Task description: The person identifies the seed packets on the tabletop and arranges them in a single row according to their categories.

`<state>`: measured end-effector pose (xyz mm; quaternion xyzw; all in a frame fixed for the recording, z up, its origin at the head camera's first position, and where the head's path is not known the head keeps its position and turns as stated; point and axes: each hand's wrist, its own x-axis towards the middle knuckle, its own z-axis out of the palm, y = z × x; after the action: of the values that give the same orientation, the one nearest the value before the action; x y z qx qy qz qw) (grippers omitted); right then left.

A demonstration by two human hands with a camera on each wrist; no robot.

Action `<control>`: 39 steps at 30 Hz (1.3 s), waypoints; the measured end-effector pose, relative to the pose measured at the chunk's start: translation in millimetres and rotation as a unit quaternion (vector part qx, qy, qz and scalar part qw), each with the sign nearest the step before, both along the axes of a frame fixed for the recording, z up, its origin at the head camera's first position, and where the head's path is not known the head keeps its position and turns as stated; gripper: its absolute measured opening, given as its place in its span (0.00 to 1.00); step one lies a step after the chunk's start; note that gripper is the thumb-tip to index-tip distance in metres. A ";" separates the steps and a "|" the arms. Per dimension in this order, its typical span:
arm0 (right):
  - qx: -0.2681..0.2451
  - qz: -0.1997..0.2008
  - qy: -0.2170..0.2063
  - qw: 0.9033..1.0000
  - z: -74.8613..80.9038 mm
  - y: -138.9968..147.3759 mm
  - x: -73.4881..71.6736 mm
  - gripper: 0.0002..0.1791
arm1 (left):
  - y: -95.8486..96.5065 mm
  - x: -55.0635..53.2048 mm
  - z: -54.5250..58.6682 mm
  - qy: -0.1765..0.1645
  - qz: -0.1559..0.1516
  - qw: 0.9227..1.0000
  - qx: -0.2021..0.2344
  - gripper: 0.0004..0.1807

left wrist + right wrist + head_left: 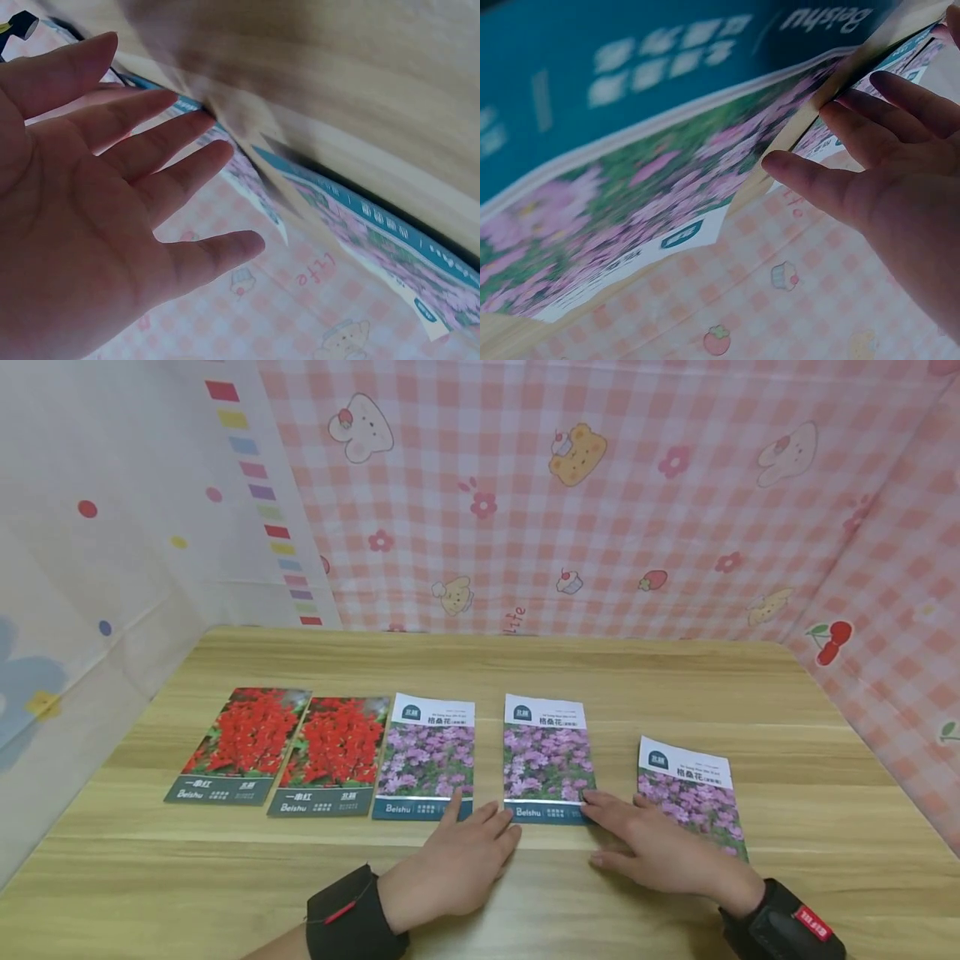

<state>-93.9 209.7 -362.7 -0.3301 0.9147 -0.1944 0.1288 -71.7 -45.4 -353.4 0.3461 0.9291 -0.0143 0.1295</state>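
Flower seed packets lie face up on the table. Two show red flowers: a far-left packet [251, 735] and its neighbour [337, 743]. To their right lies a pink-flower packet [429, 752], and past a gap a second pink-flower packet [547, 756]. My left hand [461, 868], fingers outstretched, lies at the lower edges of these two pink packets; its palm and spread fingers fill the left wrist view. My right hand [660, 847] has its extended fingertips at the lower right corner of the second pink packet. Its forearm side partly covers a third pink-flower packet [686, 789].
The wooden table [480, 668] has rounded back corners. Behind it hangs a pink checked cloth [510, 552] with cartoon animals, and a white dotted cloth [90, 568] hangs at left. Black bands circle the left wrist [356, 914] and the right wrist [776, 922].
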 end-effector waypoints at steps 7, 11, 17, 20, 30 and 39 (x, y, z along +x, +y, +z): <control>0.006 0.016 0.006 1.000 -1.3 -10.3 1.8 0.32 | -7.4 2.7 1.7 -0.005 0.010 1.000 -0.012 0.23; 0.016 0.021 0.008 1.000 -2.0 -14.6 2.3 0.32 | -11.4 3.9 2.6 -0.008 0.015 1.000 -0.005 0.23; 0.017 0.024 0.003 1.000 -1.3 -19.7 2.2 0.32 | -16.6 4.8 5.4 -0.011 0.018 1.000 -0.001 0.23; 0.016 0.026 0.000 1.000 -0.8 -21.2 1.8 0.32 | -18.0 4.4 6.4 -0.014 0.019 1.000 0.000 0.22; 0.009 0.032 -0.001 0.999 -0.3 -21.7 -0.2 0.32 | -20.6 4.6 6.8 -0.020 0.027 0.999 0.013 0.22; -0.013 0.020 0.005 1.000 1.5 -20.9 -0.8 0.31 | -22.1 4.9 5.2 -0.017 0.034 0.999 0.029 0.21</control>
<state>-94.7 188.7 -361.2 -0.3505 0.9062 -0.2017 0.1233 -66.8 -67.5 -348.2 0.3186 0.9379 0.0230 0.1355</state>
